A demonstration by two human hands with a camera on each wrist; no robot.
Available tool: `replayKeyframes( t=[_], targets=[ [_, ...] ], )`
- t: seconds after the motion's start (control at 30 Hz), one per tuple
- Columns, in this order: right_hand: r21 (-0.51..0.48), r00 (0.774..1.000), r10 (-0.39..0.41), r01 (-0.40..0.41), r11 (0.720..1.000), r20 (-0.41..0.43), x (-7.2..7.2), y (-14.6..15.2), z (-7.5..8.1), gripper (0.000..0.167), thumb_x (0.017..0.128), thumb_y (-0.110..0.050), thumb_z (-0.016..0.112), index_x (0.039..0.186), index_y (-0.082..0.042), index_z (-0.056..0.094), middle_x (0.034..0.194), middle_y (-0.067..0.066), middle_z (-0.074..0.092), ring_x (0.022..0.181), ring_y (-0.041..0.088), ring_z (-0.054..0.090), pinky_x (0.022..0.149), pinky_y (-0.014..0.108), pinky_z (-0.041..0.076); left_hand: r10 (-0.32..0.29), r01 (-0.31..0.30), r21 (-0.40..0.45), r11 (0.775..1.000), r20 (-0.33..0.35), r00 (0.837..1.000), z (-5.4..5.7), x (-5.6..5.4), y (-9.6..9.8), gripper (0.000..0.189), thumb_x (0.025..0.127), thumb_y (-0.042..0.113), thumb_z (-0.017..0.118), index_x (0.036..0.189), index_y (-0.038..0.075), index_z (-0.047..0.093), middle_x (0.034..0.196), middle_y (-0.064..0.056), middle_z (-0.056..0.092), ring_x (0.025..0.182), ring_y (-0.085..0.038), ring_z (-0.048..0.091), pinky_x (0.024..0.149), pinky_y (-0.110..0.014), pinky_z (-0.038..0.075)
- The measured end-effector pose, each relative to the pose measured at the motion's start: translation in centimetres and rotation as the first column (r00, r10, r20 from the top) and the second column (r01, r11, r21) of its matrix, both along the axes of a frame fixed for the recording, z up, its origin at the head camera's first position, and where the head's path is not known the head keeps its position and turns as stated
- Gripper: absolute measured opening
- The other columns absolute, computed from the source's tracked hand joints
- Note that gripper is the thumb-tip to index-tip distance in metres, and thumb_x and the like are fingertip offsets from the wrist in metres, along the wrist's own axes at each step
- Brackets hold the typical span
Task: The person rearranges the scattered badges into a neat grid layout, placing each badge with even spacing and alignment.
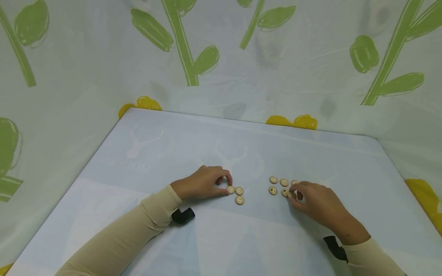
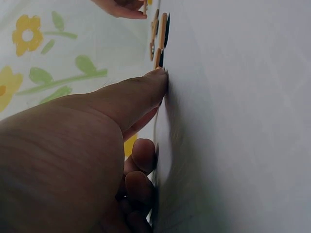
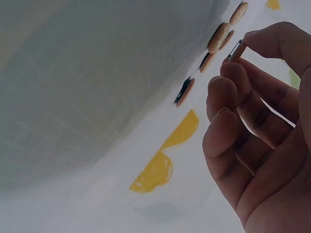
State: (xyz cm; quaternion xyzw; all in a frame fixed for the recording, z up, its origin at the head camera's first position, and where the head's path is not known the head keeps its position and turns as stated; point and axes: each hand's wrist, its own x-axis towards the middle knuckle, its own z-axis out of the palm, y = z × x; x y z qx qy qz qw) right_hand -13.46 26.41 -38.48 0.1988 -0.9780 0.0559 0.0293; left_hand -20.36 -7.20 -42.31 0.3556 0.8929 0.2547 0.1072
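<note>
In head view, left hand [image 1: 203,183] is narrowly pinching one disc [image 1: 230,189] on the bench [image 1: 155,134]; toward three o'clock, right hand [image 1: 317,203] is pinching second disc [image 1: 292,195]; in left wrist view, thumb [image 2: 138,94] is hiding the grip; in right wrist view, second disc is seeming light, stiff; its rim is offering best hold.

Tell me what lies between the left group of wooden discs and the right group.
Only bare, pale tabletop separates the left group of wooden discs from the right group; the head view shows the gap, with no disc in it.
</note>
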Motion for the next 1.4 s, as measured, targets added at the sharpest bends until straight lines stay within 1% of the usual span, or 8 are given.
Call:
replayKeyframes(
  t=[0.13,0.37,0.5,0.73,0.93,1.1,1.23,1.4],
  targets=[
    [0.005,1.0,-0.018,0.018,1.0,0.014,0.05,0.23,-0.21,0.016,0.082,-0.018,0.079,0.096,-0.013,0.073,0.073,-0.01,0.059,0.061,0.004,0.045,0.053,0.024,0.039,0.001,-0.001,-0.001,1.0,0.008,1.0,-0.13,-0.01,-0.04,0.017,0.09,0.037,0.073,0.104,0.031,0.066,0.083,0.009,0.052,0.079,-0.005,0.05,0.078,-0.034,0.032],
    [0.024,0.999,-0.036,0.036,0.999,0.003,-0.31,0.66,-0.25,0.016,0.082,-0.018,0.079,0.095,-0.012,0.073,0.072,-0.009,0.059,0.062,0.005,0.047,0.053,0.025,0.039,0.0,0.0,0.014,1.0,0.001,1.0,-0.11,0.01,-0.12,0.016,0.09,0.036,0.074,0.103,0.03,0.066,0.082,0.009,0.052,0.079,-0.005,0.049,0.078,-0.034,0.031],
    [0.04,0.999,-0.049,0.048,0.998,0.024,-0.37,0.83,-0.36,0.017,0.082,-0.017,0.079,0.097,-0.011,0.074,0.072,-0.008,0.059,0.063,0.005,0.048,0.054,0.026,0.04,0.006,-0.006,0.005,1.0,0.019,1.0,-0.12,0.1,-0.15,0.017,0.09,0.037,0.074,0.104,0.031,0.066,0.082,0.009,0.051,0.079,-0.005,0.049,0.079,-0.035,0.031],
    [0.056,0.996,-0.063,0.06,0.997,0.056,-0.51,0.88,-0.42,0.015,0.082,-0.017,0.079,0.095,-0.012,0.073,0.072,-0.008,0.058,0.063,0.007,0.047,0.055,0.027,0.04,0.007,-0.007,0.011,1.0,0.004,1.0,0.09,0.04,-0.09,0.017,0.09,0.036,0.074,0.103,0.031,0.066,0.082,0.008,0.051,0.079,-0.005,0.049,0.079,-0.035,0.031],
    [0.055,0.993,-0.068,0.063,0.997,0.096,-0.59,0.98,-0.65,0.015,0.083,-0.016,0.078,0.096,-0.012,0.072,0.073,-0.008,0.058,0.064,0.007,0.048,0.056,0.027,0.04,0.014,-0.014,-0.002,1.0,0.026,1.0,0.11,0.07,-0.06,0.017,0.09,0.037,0.074,0.104,0.031,0.066,0.082,0.009,0.051,0.079,-0.005,0.049,0.08,-0.036,0.03],
    [0.058,0.992,-0.074,0.069,0.996,0.104,-0.75,1.03,-0.69,0.017,0.083,-0.015,0.078,0.098,-0.012,0.071,0.073,-0.008,0.059,0.065,0.008,0.049,0.057,0.028,0.041,0.016,-0.017,0.006,1.0,0.018,1.0,0.21,0.03,-0.03,0.017,0.09,0.037,0.074,0.103,0.031,0.066,0.082,0.008,0.052,0.08,-0.006,0.05,0.08,-0.036,0.031],
    [0.048,0.989,-0.072,0.067,0.997,0.129,-0.76,1.03,-0.79,0.018,0.084,-0.015,0.077,0.1,-0.011,0.07,0.074,-0.007,0.059,0.065,0.008,0.049,0.057,0.029,0.041,0.011,-0.011,0.001,1.0,0.018,1.0,0.16,0.09,-0.1,0.017,0.09,0.037,0.074,0.103,0.03,0.066,0.083,0.009,0.053,0.08,-0.005,0.05,0.079,-0.035,0.031],
    [0.056,0.987,-0.097,0.09,0.994,0.129,-0.7,0.97,-0.74,0.021,0.083,-0.015,0.078,0.103,-0.011,0.071,0.074,-0.007,0.059,0.065,0.009,0.049,0.057,0.028,0.041,0.009,-0.009,0.01,1.0,0.009,1.0,0.11,0.01,-0.05,0.016,0.09,0.036,0.074,0.103,0.031,0.066,0.083,0.008,0.053,0.079,-0.005,0.051,0.081,-0.035,0.032]
  ],
)
